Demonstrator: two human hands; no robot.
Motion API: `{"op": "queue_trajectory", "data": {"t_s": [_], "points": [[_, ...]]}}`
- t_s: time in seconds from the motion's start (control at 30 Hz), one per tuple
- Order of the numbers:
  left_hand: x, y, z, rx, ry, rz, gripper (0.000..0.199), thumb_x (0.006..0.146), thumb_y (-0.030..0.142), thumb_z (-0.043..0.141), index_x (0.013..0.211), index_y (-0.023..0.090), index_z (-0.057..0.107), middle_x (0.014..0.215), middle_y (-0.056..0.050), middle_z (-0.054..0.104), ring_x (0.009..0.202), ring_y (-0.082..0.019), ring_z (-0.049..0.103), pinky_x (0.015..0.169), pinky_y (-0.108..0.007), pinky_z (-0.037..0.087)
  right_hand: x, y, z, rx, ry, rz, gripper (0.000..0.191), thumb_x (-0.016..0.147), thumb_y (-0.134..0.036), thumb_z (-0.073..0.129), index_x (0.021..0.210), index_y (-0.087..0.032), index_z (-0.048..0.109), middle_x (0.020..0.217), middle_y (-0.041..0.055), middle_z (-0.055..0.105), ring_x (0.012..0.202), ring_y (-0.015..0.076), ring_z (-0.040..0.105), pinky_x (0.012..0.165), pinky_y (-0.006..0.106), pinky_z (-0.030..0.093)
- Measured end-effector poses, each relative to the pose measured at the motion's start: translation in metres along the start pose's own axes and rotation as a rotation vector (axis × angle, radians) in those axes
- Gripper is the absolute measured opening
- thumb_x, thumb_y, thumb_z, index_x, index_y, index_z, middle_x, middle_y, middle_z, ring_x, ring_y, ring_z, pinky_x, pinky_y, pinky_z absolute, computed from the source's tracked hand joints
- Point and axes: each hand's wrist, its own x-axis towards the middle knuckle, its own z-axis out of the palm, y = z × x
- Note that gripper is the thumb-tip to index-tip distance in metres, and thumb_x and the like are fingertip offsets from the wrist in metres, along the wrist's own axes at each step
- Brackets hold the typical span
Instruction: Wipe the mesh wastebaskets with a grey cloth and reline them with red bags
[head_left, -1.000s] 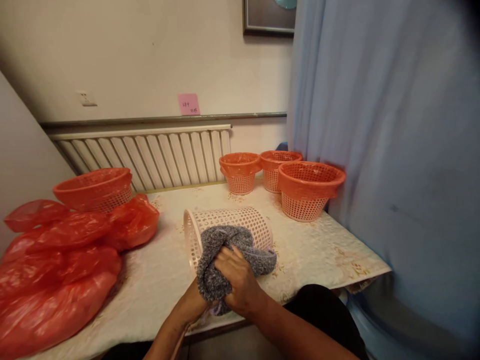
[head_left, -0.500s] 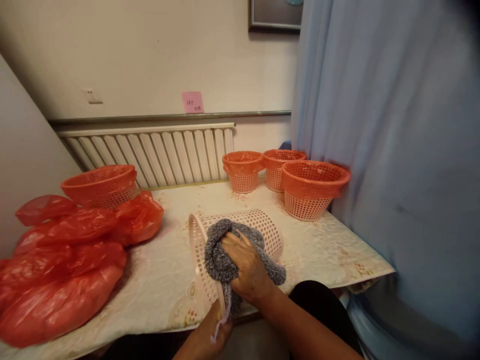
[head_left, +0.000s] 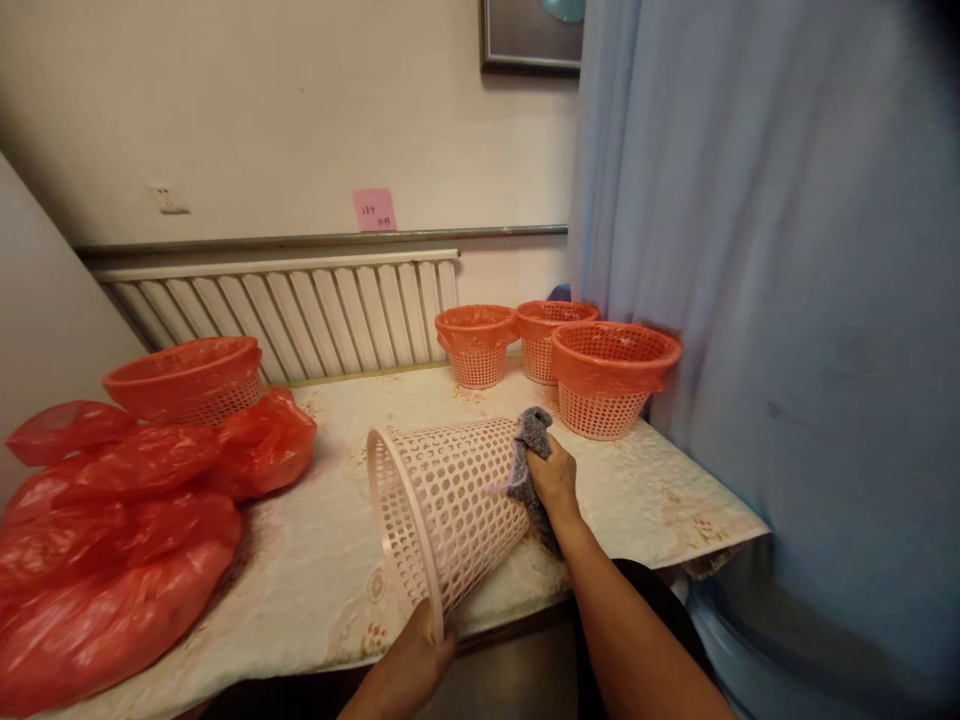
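Observation:
A pale pink perforated basket [head_left: 465, 490] lies on its side on the table [head_left: 307, 570], its open mouth facing left. My left hand [head_left: 416, 650] grips the near lower part of its rim, thumb and fingers closed around the edge. At the basket's base end, my right hand [head_left: 553, 480] is closed on a grey fuzzy cloth [head_left: 531, 450], which is bunched against the base and hangs down below the hand.
Three baskets lined with red bags, including the nearest one [head_left: 611, 385], stand at the back right beside a blue curtain [head_left: 750, 300]. Red plastic bags [head_left: 127, 560] are heaped at the left before another lined basket [head_left: 187, 375]. A radiator [head_left: 300, 320] is behind.
My right hand has moved right with the cloth, from the basket's side near the rim to its base. The cloth is more bunched. My left hand stays at the rim, and the view has shifted slightly.

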Motion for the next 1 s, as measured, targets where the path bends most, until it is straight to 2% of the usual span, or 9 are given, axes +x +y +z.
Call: {"op": "queue_trajectory", "data": {"t_s": [0.13, 0.3, 0.4, 0.53, 0.6, 0.67, 0.77, 0.9, 1.0], "points": [[0.004, 0.014, -0.011, -0.077, 0.034, 0.017, 0.049, 0.073, 0.018, 0.057, 0.121, 0.015, 0.062, 0.129, -0.010, 0.062, 0.133, -0.031, 0.041, 0.116, -0.047, 0.022, -0.001, 0.005, 0.002, -0.029, 0.039, 0.070, 0.025, 0.076, -0.032, 0.049, 0.089, -0.019, 0.068, 0.076, 0.0046, 0.069, 0.070, 0.0218, 0.060, 0.067, 0.029, 0.045], [0.015, 0.036, -0.023, -0.293, 0.142, 0.053, 0.049, 0.073, 0.027, 0.063, 0.120, 0.013, 0.062, 0.125, -0.012, 0.065, 0.121, -0.030, 0.054, 0.110, -0.045, 0.034, -0.006, 0.002, 0.005, -0.028, 0.067, 0.077, 0.028, 0.077, -0.034, 0.049, 0.093, -0.019, 0.067, 0.078, 0.0056, 0.069, 0.071, 0.0226, 0.060, 0.066, 0.029, 0.044], [0.021, 0.048, -0.029, -0.480, 0.209, 0.057, 0.055, 0.070, 0.029, 0.066, 0.121, 0.010, 0.059, 0.122, -0.012, 0.066, 0.118, -0.029, 0.057, 0.108, -0.043, 0.038, -0.011, 0.002, 0.008, -0.008, 0.079, 0.057, 0.031, 0.077, -0.031, 0.050, 0.099, -0.018, 0.067, 0.087, 0.0069, 0.070, 0.081, 0.0238, 0.062, 0.073, 0.031, 0.047], [0.026, 0.057, -0.035, -0.587, 0.208, 0.082, 0.055, 0.066, 0.020, 0.065, 0.120, 0.011, 0.059, 0.122, -0.010, 0.066, 0.119, -0.027, 0.056, 0.107, -0.041, 0.039, -0.025, -0.002, 0.016, 0.046, 0.091, -0.168, 0.046, 0.075, -0.023, 0.052, 0.120, -0.016, 0.059, 0.119, 0.0110, 0.063, 0.112, 0.0255, 0.057, 0.097, 0.041, 0.043], [0.028, 0.058, -0.037, -0.595, 0.192, 0.084, 0.054, 0.064, 0.015, 0.062, 0.118, 0.012, 0.060, 0.119, -0.009, 0.068, 0.116, -0.026, 0.058, 0.106, -0.040, 0.040, -0.038, -0.010, 0.021, 0.048, 0.039, -0.304, 0.050, 0.075, -0.020, 0.051, 0.124, -0.012, 0.056, 0.127, 0.0147, 0.058, 0.120, 0.0271, 0.052, 0.103, 0.046, 0.038], [0.031, 0.057, -0.040, -0.609, 0.185, 0.062, 0.054, 0.063, 0.014, 0.060, 0.116, 0.011, 0.060, 0.112, -0.010, 0.071, 0.109, -0.027, 0.062, 0.102, -0.041, 0.044, -0.054, -0.021, 0.023, 0.058, -0.051, -0.436, 0.053, 0.073, -0.016, 0.050, 0.126, -0.010, 0.055, 0.129, 0.0168, 0.057, 0.124, 0.0283, 0.049, 0.106, 0.049, 0.034], [0.033, 0.056, -0.042, -0.589, 0.191, 0.053, 0.052, 0.063, 0.016, 0.061, 0.114, 0.009, 0.061, 0.103, -0.010, 0.073, 0.102, -0.028, 0.065, 0.097, -0.044, 0.047, -0.078, -0.045, 0.021, 0.115, -0.205, -0.638, 0.055, 0.073, -0.015, 0.048, 0.128, -0.013, 0.053, 0.128, 0.0140, 0.058, 0.128, 0.0273, 0.046, 0.110, 0.052, 0.028], [0.031, 0.055, -0.046, -0.403, 0.249, 0.124, 0.037, 0.071, 0.027, 0.064, 0.105, 0.012, 0.067, 0.104, -0.009, 0.073, 0.111, -0.029, 0.058, 0.104, -0.044, 0.040, -0.096, -0.075, 0.013, 0.166, -0.385, -0.820, 0.054, 0.074, -0.018, 0.046, 0.128, -0.016, 0.052, 0.128, 0.0105, 0.059, 0.130, 0.0242, 0.044, 0.112, 0.050, 0.024], [0.028, 0.050, -0.047, -0.276, 0.290, 0.141, 0.033, 0.076, 0.033, 0.061, 0.102, 0.015, 0.068, 0.107, -0.009, 0.072, 0.118, -0.029, 0.053, 0.110, -0.044, 0.033, -0.097, -0.088, 0.010, 0.154, -0.424, -0.880, 0.056, 0.073, -0.016, 0.045, 0.129, -0.014, 0.051, 0.128, 0.0122, 0.058, 0.130, 0.0234, 0.044, 0.112, 0.048, 0.024]]}}
